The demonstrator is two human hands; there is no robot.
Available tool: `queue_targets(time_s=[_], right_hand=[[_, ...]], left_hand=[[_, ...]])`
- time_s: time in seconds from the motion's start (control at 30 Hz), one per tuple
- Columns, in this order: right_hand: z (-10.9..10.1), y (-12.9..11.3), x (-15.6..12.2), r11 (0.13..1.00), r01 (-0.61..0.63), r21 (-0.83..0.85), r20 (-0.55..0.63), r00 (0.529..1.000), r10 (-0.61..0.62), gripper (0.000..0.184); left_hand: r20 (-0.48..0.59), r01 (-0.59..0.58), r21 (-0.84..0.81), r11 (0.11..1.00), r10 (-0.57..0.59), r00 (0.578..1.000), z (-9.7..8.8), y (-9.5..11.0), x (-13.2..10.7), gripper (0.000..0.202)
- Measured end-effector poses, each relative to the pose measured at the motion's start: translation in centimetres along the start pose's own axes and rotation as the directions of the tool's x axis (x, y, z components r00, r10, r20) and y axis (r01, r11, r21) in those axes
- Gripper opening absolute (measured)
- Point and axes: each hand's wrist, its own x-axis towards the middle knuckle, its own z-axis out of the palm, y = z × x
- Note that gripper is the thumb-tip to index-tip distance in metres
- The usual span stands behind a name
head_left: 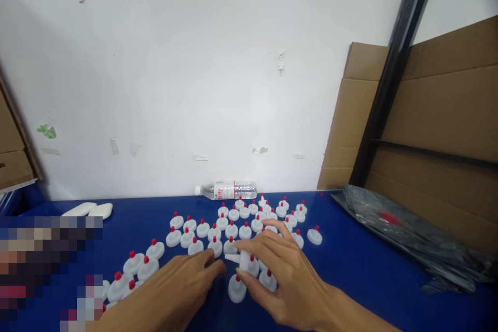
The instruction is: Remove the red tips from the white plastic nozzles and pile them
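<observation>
Many white round caps with nozzles and small red tips stand on the blue table, one of them (237,289) just below my right hand. My right hand (286,275) pinches a white nozzle cap (244,260) between thumb and fingers. That cap is tipped on its side, its bare white nozzle pointing left, with no red tip on it. My left hand (194,277) is just left of the nozzle, its fingers curled and thumb drawn in. Whatever its fingertips hold, if anything, is hidden. Another red-tipped cap (215,247) stands just beyond my left fingertips.
A clear water bottle (235,190) lies against the wall behind the caps. White rounded objects (100,211) rest at the left. Grey plastic bags (400,233) lie at the right, beside cardboard (439,119) and a black post (385,72). One cap (315,235) stands apart, right of the group.
</observation>
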Motion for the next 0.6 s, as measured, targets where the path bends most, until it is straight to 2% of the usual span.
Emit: queue_targets(time_s=[0.07,0.2,0.27,0.43,0.6], right_hand=[[0.0,0.1,0.0,1.0,-0.006,-0.006,0.001,1.0,0.006,0.036],[0.0,0.3,-0.1,1.0,-0.025,-0.005,-0.023,0.999,0.025,0.037],[0.1,0.4,-0.2,1.0,-0.028,0.008,-0.036,0.999,0.029,0.036],[0.1,0.3,-0.2,0.999,-0.018,0.046,-0.04,0.999,0.02,0.032],[0.0,0.2,-0.1,1.0,0.006,0.029,-0.019,1.0,-0.005,0.03]], left_hand=[[-0.069,-0.01,-0.027,1.0,0.008,0.998,-0.6,-0.3,1.5,0.041],[-0.197,0.126,-0.202,0.971,-0.166,0.966,-2.0,0.3,2.7,0.018],[-0.273,0.134,-0.222,0.966,-0.193,0.942,-2.4,0.7,2.8,0.017],[-0.419,0.022,-0.143,0.989,-0.081,0.904,-2.4,1.5,2.9,0.017],[-0.442,0.001,-0.109,0.994,-0.049,0.896,-2.1,1.7,2.8,0.013]])
